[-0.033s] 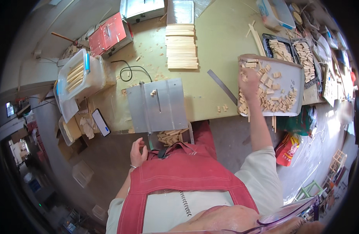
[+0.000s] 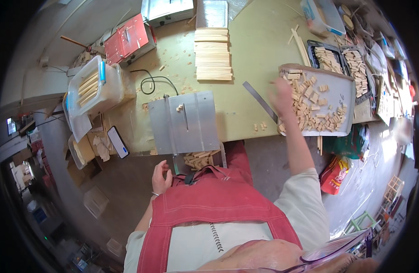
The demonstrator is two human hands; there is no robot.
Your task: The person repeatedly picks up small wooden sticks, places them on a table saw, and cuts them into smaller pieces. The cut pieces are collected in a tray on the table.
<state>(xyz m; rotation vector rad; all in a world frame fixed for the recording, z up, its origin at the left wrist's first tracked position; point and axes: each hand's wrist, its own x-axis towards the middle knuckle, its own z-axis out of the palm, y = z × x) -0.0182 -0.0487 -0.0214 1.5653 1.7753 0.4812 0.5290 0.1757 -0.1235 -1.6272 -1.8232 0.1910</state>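
My right hand (image 2: pixel 282 96), smeared by motion, is over the left edge of a shallow white tray (image 2: pixel 330 88) with a brown rim. Whether anything is in its fingers cannot be made out. Many small wooden blocks (image 2: pixel 313 96) lie loose in that tray. Low beside the table's front edge, my left hand (image 2: pixel 161 176) hangs with loosely curled fingers and nothing visible in them. Nearest to it is a grey metal plate (image 2: pixel 198 129) with a narrow slot and a few wood bits on it. Wooden pieces (image 2: pixel 201 160) fill a container under the plate's front edge.
A row of wooden strips (image 2: pixel 213 54) lies on the green table (image 2: pixel 255 54). A metal ruler (image 2: pixel 259 101) rests left of the tray. Clear bins with strips (image 2: pixel 88 86), a phone (image 2: pixel 117 142) and a red metal box (image 2: pixel 127 38) stand left; black trays of blocks (image 2: pixel 327 59) sit far right.
My right hand has moved a little left, from over the blocks to the tray's left edge, and is now more blurred. My left hand has stayed in place.
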